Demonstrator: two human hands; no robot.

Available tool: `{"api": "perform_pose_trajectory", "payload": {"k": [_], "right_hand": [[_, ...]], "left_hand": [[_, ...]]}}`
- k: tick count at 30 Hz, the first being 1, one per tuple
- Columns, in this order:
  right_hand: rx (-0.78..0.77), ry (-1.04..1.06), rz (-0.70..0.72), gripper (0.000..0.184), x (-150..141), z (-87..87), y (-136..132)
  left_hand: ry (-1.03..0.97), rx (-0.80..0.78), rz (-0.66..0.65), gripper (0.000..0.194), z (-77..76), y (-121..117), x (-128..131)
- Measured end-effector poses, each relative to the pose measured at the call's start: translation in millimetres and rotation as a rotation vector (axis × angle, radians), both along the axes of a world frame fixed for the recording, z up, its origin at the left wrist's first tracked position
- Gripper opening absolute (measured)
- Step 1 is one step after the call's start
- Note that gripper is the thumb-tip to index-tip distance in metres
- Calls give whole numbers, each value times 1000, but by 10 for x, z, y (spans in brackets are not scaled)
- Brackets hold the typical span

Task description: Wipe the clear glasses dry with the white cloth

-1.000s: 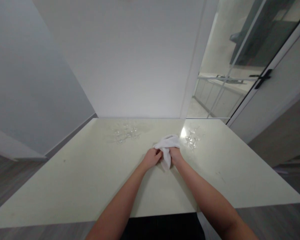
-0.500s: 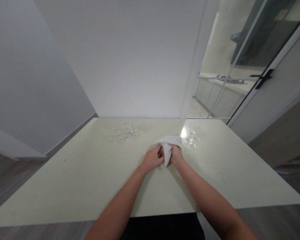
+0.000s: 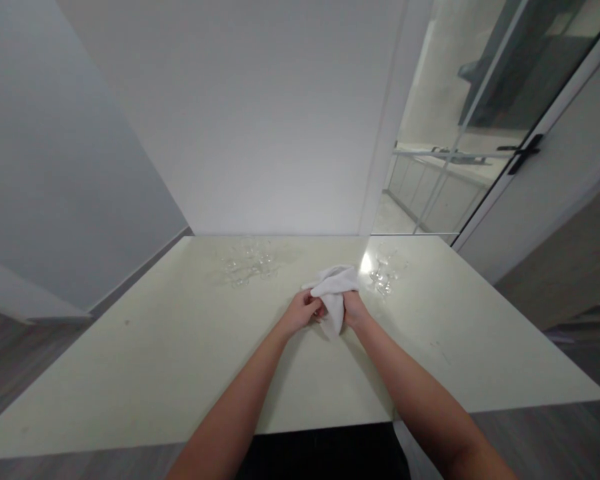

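Note:
A white cloth (image 3: pixel 334 301) is bunched between my two hands, a little above the middle of the table. My right hand (image 3: pixel 354 309) is closed on the cloth's right side, its fingers largely covered by the folds. On the left, my left hand (image 3: pixel 303 312) has its fingers curled round a small clear glass object (image 3: pixel 318 312), mostly hidden by the fingers and the cloth. One corner of the cloth hangs down between the hands. Beyond them lie a left group of clear glass items (image 3: pixel 250 264) and a right group of clear glass items (image 3: pixel 384 272), too faint to tell their exact kind.
The pale, glossy table (image 3: pixel 170 360) reaches a white wall panel (image 3: pixel 260 133) at its far edge. Behind on the right are a glass-paned partition (image 3: pixel 445 147) and a white door with a black handle (image 3: pixel 526 153). A bright reflection shows near the right glass group.
The cloth's upper fold has shifted left and now covers more of the space beside my left hand. My left hand has moved slightly left. Both glass groups stay on the table.

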State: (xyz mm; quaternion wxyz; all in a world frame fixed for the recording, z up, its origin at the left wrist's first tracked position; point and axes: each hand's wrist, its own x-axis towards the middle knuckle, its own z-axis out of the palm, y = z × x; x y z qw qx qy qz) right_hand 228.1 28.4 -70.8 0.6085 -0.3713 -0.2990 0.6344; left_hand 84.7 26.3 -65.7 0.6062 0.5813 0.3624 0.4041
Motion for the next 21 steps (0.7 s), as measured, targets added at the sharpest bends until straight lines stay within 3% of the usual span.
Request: {"api": "perform_pose_trajectory", "payload": {"k": [3,8,10,14,17,21], "right_hand": [[-35,-21,-131,28,-26,-2,10],[7,-70,43,30,-39,-51,-17],[55,-121,65,31,-42,-89,-12],[158,-274,-49,36,-45,-179,46],[151,-297,-181,38,-40,-212,80],[204,-356,-10,33,-63,-191,46]], "left_hand": [[27,113,130,20,-15,13,25],[-93,-180,56,29,-8,-15,37],[-65,-181,62,28,14,-5,7],[129,119,245,20,49,34,-71],[279,344,403,20,75,14,-97],[220,400,496,25,120,-25,-71]]}}
